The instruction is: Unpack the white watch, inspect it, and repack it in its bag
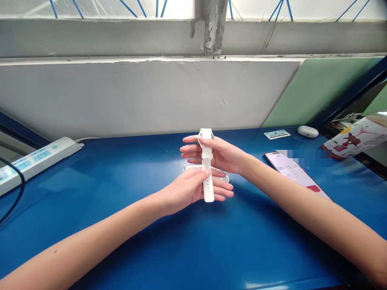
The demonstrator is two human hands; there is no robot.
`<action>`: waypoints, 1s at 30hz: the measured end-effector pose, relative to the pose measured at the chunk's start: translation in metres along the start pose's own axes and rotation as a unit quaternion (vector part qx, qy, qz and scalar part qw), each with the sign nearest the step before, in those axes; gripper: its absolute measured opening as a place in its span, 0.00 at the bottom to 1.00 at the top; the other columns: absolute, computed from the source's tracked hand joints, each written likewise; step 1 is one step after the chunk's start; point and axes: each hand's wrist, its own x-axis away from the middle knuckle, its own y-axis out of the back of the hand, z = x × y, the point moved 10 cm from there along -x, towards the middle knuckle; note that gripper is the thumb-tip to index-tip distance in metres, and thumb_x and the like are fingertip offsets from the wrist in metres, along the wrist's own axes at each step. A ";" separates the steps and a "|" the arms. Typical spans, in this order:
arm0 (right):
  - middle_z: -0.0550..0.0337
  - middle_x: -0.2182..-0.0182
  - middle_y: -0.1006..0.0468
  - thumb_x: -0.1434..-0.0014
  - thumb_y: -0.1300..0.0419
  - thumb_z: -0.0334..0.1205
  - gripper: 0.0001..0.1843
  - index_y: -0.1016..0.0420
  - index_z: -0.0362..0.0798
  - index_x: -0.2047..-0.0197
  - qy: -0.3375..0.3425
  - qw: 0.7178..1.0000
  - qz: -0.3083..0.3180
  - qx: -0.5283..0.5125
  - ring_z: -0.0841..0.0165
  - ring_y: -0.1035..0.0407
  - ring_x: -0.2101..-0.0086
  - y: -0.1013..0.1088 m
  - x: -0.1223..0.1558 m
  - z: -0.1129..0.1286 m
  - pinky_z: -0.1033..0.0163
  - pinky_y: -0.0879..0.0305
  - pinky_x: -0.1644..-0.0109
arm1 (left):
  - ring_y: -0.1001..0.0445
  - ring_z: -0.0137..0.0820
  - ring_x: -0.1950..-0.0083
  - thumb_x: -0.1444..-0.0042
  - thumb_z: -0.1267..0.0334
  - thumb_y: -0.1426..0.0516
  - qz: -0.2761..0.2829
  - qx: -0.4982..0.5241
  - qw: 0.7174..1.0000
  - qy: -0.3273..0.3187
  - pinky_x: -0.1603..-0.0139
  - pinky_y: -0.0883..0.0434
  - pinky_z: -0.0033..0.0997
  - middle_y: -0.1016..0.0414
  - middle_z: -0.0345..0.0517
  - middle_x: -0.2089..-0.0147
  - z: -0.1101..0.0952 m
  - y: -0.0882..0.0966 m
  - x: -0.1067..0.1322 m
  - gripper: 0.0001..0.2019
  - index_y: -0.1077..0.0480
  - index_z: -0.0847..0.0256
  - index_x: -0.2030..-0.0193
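Observation:
A white wristwatch [208, 151] is held lengthwise between my two hands, above the blue table. My left hand [193, 185] pinches the lower, holed end of its strap, with the thumb on top and the fingers stretched out beneath. Around the upper end, near the watch's case, my right hand [222, 155] has its thumb on the front and its fingers behind. The case is seen edge-on or turned away, so its face is hidden. Behind my hands lies a clear plastic packet [224, 176] on the table, mostly covered by them.
A white power strip [42, 157] and a black cable [18, 197] are at the left. On the right lie a phone [294, 171] showing a timer, a card [277, 134], a white earbud case [308, 131] and a printed container [358, 135]. A wall borders the blue table [130, 241].

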 end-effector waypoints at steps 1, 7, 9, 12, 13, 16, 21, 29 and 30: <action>0.52 0.52 0.17 0.32 0.45 0.38 0.14 0.23 0.45 0.48 0.003 1.000 0.012 -0.002 0.63 0.23 0.52 -0.002 0.001 0.001 0.54 0.32 0.41 | 0.19 0.47 0.52 0.32 0.58 0.45 -0.007 -0.004 1.000 -0.003 0.46 0.28 0.48 0.20 0.66 0.52 -0.001 0.001 0.000 0.17 0.28 0.72 0.48; 0.49 0.49 0.19 0.32 0.48 0.33 0.15 0.24 0.42 0.47 0.019 1.000 0.013 -0.016 0.64 0.23 0.51 0.000 0.001 0.007 0.57 0.31 0.41 | 0.20 0.47 0.50 0.35 0.57 0.41 -0.070 -0.043 0.997 -0.013 0.46 0.27 0.45 0.20 0.65 0.52 -0.007 0.013 -0.002 0.16 0.25 0.71 0.53; 0.49 0.48 0.19 0.31 0.49 0.33 0.15 0.24 0.42 0.47 0.018 1.000 0.004 -0.018 0.65 0.23 0.51 0.002 0.001 0.008 0.57 0.32 0.40 | 0.20 0.47 0.50 0.36 0.57 0.40 -0.080 -0.048 0.995 -0.024 0.45 0.27 0.45 0.20 0.65 0.52 -0.011 0.017 -0.002 0.16 0.25 0.71 0.54; 0.49 0.49 0.19 0.31 0.50 0.32 0.16 0.24 0.41 0.47 0.018 1.000 -0.004 -0.023 0.65 0.23 0.51 0.005 0.000 0.009 0.57 0.32 0.40 | 0.20 0.46 0.50 0.37 0.57 0.39 -0.080 -0.043 0.996 -0.027 0.45 0.27 0.45 0.20 0.64 0.51 -0.013 0.018 -0.003 0.16 0.25 0.71 0.53; 0.49 0.49 0.19 0.31 0.50 0.32 0.16 0.24 0.41 0.48 0.017 1.000 -0.007 -0.024 0.65 0.23 0.51 0.005 0.000 0.009 0.57 0.31 0.40 | 0.20 0.46 0.50 0.37 0.57 0.39 -0.079 -0.040 0.996 -0.025 0.45 0.27 0.44 0.20 0.64 0.51 -0.012 0.018 -0.003 0.15 0.25 0.70 0.53; 0.49 0.51 0.18 0.30 0.51 0.32 0.16 0.24 0.40 0.48 0.014 0.999 -0.016 -0.034 0.65 0.23 0.52 0.007 -0.001 0.008 0.58 0.30 0.41 | 0.20 0.46 0.50 0.36 0.58 0.40 -0.080 -0.036 0.996 -0.024 0.46 0.26 0.44 0.20 0.64 0.51 -0.012 0.017 -0.003 0.15 0.26 0.70 0.52; 0.47 0.52 0.18 0.29 0.53 0.33 0.16 0.25 0.38 0.50 0.008 0.998 -0.041 -0.039 0.65 0.23 0.52 0.012 -0.002 0.010 0.59 0.30 0.42 | 0.20 0.46 0.50 0.35 0.59 0.41 -0.082 -0.027 0.996 -0.032 0.45 0.26 0.45 0.19 0.62 0.53 -0.016 0.015 -0.002 0.13 0.26 0.70 0.52; 0.54 0.57 0.17 0.32 0.50 0.28 0.17 0.29 0.46 0.44 0.011 0.998 -0.036 -0.042 0.67 0.21 0.58 0.014 -0.001 0.008 0.58 0.27 0.47 | 0.19 0.44 0.53 0.35 0.57 0.42 -0.097 -0.035 0.994 -0.021 0.47 0.27 0.44 0.19 0.62 0.54 -0.014 0.022 -0.001 0.15 0.27 0.69 0.51; 0.57 0.60 0.17 0.33 0.49 0.27 0.17 0.29 0.47 0.44 0.015 0.998 -0.044 -0.045 0.68 0.21 0.61 0.016 -0.001 0.009 0.59 0.27 0.49 | 0.19 0.44 0.54 0.34 0.55 0.44 -0.092 -0.029 0.995 -0.022 0.47 0.27 0.44 0.19 0.62 0.55 -0.016 0.021 -0.001 0.17 0.27 0.70 0.50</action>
